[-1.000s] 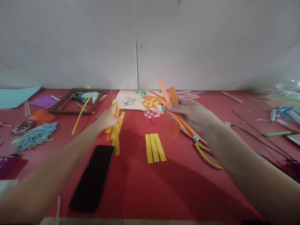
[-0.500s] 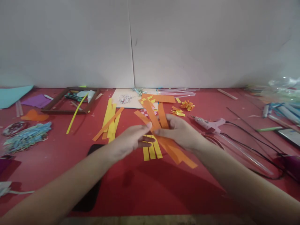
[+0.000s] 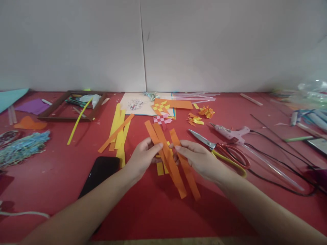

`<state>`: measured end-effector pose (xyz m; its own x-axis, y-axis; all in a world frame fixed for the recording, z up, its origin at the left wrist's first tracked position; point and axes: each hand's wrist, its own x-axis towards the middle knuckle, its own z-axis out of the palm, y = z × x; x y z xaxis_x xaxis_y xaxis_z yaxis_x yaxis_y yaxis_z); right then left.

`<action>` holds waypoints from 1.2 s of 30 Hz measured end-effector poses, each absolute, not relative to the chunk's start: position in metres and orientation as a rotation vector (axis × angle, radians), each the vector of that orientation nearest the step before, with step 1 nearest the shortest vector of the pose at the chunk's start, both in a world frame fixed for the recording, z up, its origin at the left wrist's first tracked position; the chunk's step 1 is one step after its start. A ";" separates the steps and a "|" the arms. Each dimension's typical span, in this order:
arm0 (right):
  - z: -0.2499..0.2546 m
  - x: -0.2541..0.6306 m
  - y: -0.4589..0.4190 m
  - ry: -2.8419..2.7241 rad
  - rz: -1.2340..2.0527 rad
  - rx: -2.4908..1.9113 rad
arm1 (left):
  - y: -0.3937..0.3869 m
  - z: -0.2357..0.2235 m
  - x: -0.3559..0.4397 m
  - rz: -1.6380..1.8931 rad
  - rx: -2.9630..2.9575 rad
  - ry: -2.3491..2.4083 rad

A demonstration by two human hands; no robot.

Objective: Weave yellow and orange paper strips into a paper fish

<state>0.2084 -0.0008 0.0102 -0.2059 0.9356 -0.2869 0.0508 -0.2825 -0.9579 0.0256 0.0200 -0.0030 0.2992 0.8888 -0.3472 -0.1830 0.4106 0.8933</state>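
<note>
My left hand (image 3: 144, 156) pinches two overlapping orange paper strips (image 3: 170, 166) between thumb and fingers. In my right hand (image 3: 196, 154) a single orange paper strip (image 3: 189, 177) is pinched, slanting alongside the other two. Below them, partly covered, short yellow paper strips (image 3: 160, 168) lie on the red table. To the left rests a bunch of longer yellow strips (image 3: 119, 131), crossed by an orange strip (image 3: 116, 133). Beyond my hands lie a woven orange-and-yellow paper piece (image 3: 160, 108) and a woven pink-and-white one (image 3: 161, 119).
Scissors (image 3: 204, 139) and a pink glue gun (image 3: 232, 133) with its cord lie right of my right hand. A black phone (image 3: 102, 170) sits by my left forearm. A brown frame (image 3: 58, 102) holds odds and ends at the back left; crumpled orange-yellow paper (image 3: 206, 111) lies further back.
The orange strips have been spread: two are now with my left hand, one with my right. My right hand has moved slightly right and nearer, and the scissors show more fully.
</note>
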 end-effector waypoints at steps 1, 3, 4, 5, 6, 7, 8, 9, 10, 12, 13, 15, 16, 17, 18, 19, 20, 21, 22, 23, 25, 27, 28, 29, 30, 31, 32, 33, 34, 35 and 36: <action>0.009 0.211 -0.001 -1.242 1.565 -1.348 | 0.020 -0.003 0.025 0.837 0.872 1.021; 0.005 0.215 0.000 -1.273 1.551 -1.337 | 0.020 -0.001 0.022 0.812 0.913 1.052; 0.003 0.217 0.001 -1.268 1.546 -1.317 | 0.021 0.001 0.020 0.790 0.946 1.071; 0.001 0.219 0.002 -1.244 1.539 -1.294 | 0.022 0.002 0.017 0.768 0.995 1.098; -0.002 0.221 0.003 -1.204 1.527 -1.276 | 0.024 0.004 0.013 0.737 1.048 1.121; -0.004 0.223 0.005 -1.151 1.511 -1.267 | 0.026 0.006 0.009 0.721 1.103 1.142; -0.007 0.224 0.007 -1.083 1.490 -1.262 | 0.028 0.007 0.005 0.725 1.191 1.161; -0.009 0.225 0.008 -1.012 1.468 -1.253 | 0.031 0.008 0.000 0.745 1.326 1.200; -0.010 0.225 0.010 -0.945 1.448 -1.234 | 0.034 0.008 -0.004 0.765 1.501 1.302; -0.011 0.224 0.011 -0.841 1.420 -1.169 | 0.038 0.007 -0.011 0.710 1.805 1.546; -0.011 0.223 0.012 -0.813 1.409 -1.131 | 0.039 0.005 -0.014 0.644 1.931 1.650; -0.012 0.221 0.012 -0.804 1.405 -1.084 | 0.040 0.001 -0.016 0.459 2.098 1.787; -0.013 0.221 0.012 -0.808 1.410 -1.076 | 0.040 -0.001 -0.017 0.371 2.150 1.826; -0.013 0.220 0.012 -0.813 1.419 -1.072 | 0.040 -0.003 -0.017 0.311 2.198 1.851; -0.014 0.220 0.012 -0.814 1.429 -1.072 | 0.039 -0.006 -0.017 0.292 2.256 1.867; -0.015 0.220 0.012 -0.812 1.442 -1.074 | 0.038 -0.007 -0.017 0.318 2.326 1.878; -0.016 0.220 0.012 -0.805 1.453 -1.078 | 0.038 -0.008 -0.016 0.385 2.402 1.883; -0.017 0.220 0.012 -0.795 1.464 -1.081 | 0.037 -0.009 -0.015 0.487 2.467 1.885; -0.017 0.220 0.012 -0.780 1.470 -1.085 | 0.036 -0.008 -0.013 0.604 2.509 1.873; -0.017 0.219 0.012 -0.765 1.475 -1.090 | 0.035 -0.007 -0.011 0.715 2.506 1.834; -0.017 0.216 0.011 -0.755 1.475 -1.093 | 0.032 -0.004 -0.006 0.859 2.357 1.654; -0.017 0.213 0.009 -0.791 1.487 -1.092 | 0.029 0.000 0.000 0.835 2.075 1.381; -0.017 0.211 0.008 -0.822 1.494 -1.091 | 0.027 0.002 0.002 0.774 1.931 1.248; -0.017 0.209 0.007 -0.852 1.497 -1.088 | 0.025 0.003 0.005 0.718 1.806 1.131; -0.017 0.208 0.006 -0.877 1.498 -1.085 | 0.023 0.003 0.006 0.667 1.705 1.034; -0.017 0.207 0.005 -0.893 1.494 -1.083 | 0.022 0.003 0.007 0.626 1.628 0.961; -0.017 0.206 0.004 -0.897 1.479 -1.077 | 0.021 0.003 0.007 0.594 1.566 0.908; -0.017 0.206 0.004 -0.891 1.456 -1.069 | 0.020 0.003 0.007 0.559 1.512 0.870; -0.017 0.206 0.004 -0.878 1.426 -1.056 | 0.020 0.002 0.006 0.517 1.466 0.842; -0.017 0.207 0.004 -0.861 1.389 -1.041 | 0.020 0.002 0.005 0.473 1.427 0.821; -0.018 0.207 0.005 -0.839 1.345 -1.030 | 0.020 0.002 0.004 0.432 1.398 0.805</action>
